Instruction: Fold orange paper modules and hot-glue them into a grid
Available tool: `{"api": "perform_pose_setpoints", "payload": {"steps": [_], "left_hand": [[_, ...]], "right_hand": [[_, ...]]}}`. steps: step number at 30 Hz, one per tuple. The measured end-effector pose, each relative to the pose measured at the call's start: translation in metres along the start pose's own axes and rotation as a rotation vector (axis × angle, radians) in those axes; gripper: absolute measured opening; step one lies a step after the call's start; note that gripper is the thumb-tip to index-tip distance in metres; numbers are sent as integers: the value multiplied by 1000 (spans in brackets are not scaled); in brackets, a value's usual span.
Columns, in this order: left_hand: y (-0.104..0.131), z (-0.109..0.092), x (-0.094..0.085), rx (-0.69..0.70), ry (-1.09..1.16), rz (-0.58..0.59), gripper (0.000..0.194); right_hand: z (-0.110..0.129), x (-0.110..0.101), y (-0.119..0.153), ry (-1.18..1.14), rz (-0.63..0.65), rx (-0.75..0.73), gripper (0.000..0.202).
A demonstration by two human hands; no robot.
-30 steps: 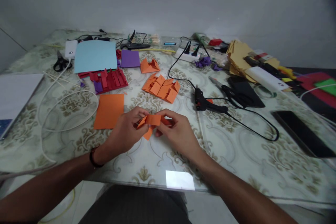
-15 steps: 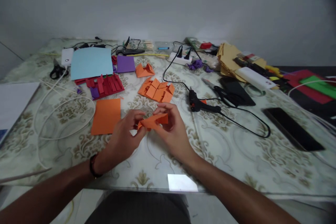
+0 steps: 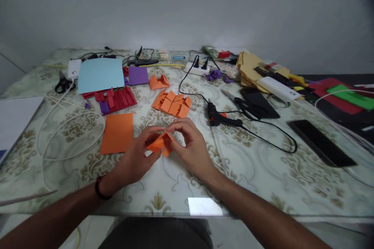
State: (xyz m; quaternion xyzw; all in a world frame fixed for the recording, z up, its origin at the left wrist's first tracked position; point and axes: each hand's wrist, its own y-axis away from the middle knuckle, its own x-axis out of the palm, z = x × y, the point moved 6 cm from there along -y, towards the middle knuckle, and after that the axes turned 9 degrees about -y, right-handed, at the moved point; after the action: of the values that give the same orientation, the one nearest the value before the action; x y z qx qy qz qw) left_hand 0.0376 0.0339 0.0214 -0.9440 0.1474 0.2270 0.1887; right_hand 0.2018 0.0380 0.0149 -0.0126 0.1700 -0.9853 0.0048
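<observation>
Between my hands is a small folded piece of orange paper point(image 3: 161, 144), its creases making a peaked shape. My left hand point(image 3: 139, 155) grips its left side between thumb and fingers. The fingertips of my right hand point(image 3: 191, 148) pinch its top and right edge. Just left of my left hand lies a flat orange sheet point(image 3: 117, 133). Beyond my hands sits a flat stack of folded orange pieces point(image 3: 172, 104), and behind that a single folded orange piece point(image 3: 159, 82).
A black glue gun point(image 3: 220, 116) with its cord lies to the right, near black-handled scissors point(image 3: 248, 107) and a phone point(image 3: 321, 142). Folded red strips point(image 3: 118, 99), a light blue sheet point(image 3: 101, 74) and a purple square point(image 3: 138, 75) are at the back left. A white cable point(image 3: 71, 158) loops at left.
The orange paper has been turned and bent from a long strip-like view into a peaked fold. My right fingers have come in closer to my left ones over it.
</observation>
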Motion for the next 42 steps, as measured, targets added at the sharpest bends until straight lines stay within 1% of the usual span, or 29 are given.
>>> {"api": "perform_pose_setpoints", "payload": {"steps": [2, 5, 10, 11, 13, 15, 17, 19, 22, 24, 28, 30, 33, 36, 39, 42], "left_hand": [[0, 0, 0, 48, 23, -10, 46], [1, 2, 2, 65, 76, -1, 45], [6, 2, 6, 32, 212, 62, 44], [7, 0, 7, 30, 210, 77, 46], [10, -5, 9, 43, 149, 86, 57], [13, -9, 8, 73, 53, 53, 70], [15, -12, 7, 97, -41, -4, 73], [14, -13, 4, 105, -115, -60, 65], [11, -12, 0, 95, -189, -114, 46], [10, -15, -2, 114, -223, -138, 41], [9, -20, -1, 145, -292, -159, 41], [8, -19, 0, 129, -317, -164, 40], [8, -15, -1, 113, -347, -164, 32], [8, -14, -4, 130, -361, -151, 39], [7, -17, -6, 148, -357, -136, 41], [4, -15, -6, 118, -323, -97, 34]], "right_hand": [[-4, 2, -1, -73, 31, 94, 24], [-6, 5, -1, -173, 74, 199, 22], [-2, 1, -3, -265, 54, 256, 18], [-2, -1, -3, -284, 42, 260, 20], [-3, -3, -3, -308, 17, 262, 23], [-4, -3, -1, -306, 0, 262, 27], [-4, 1, 1, -293, -6, 251, 30], [-4, 5, 4, -278, -8, 248, 26], [-6, 13, 7, -265, 8, 258, 24], [-7, 16, 8, -260, 8, 254, 24], [-10, 17, 11, -232, -11, 228, 15], [-11, 18, 13, -222, 3, 215, 17], [-14, 23, 15, -218, 50, 243, 26], [-16, 26, 16, -225, 82, 295, 25], [-18, 24, 13, -248, 65, 327, 26], [-20, 20, 10, -274, 42, 356, 28]]}}
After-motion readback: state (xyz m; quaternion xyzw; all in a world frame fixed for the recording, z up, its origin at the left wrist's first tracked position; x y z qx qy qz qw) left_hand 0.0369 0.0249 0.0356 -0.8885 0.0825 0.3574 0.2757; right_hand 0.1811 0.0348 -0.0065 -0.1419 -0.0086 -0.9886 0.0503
